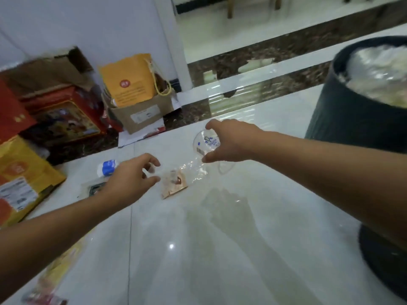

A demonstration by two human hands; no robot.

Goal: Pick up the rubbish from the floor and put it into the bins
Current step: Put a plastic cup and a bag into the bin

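Observation:
My right hand (231, 140) grips a clear round plastic lid (206, 144) with blue print, held just above the white floor. My left hand (132, 177) hovers with fingers apart, close to a brownish snack wrapper in clear plastic (176, 182) lying on the floor. A blue and white plastic bottle (108, 168) and a dark flat packet (94, 188) lie partly behind the left hand. A dark bin (352, 119) filled with plastic stands at the right. A second dark bin (383, 256) shows below my right forearm.
Cardboard boxes and red and yellow cartons (61, 113) line the wall at the left. A yellow paper bag (130, 80) sits in an open box. More wrappers (50, 289) lie at the lower left. A dark marble strip (264, 62) crosses the floor behind.

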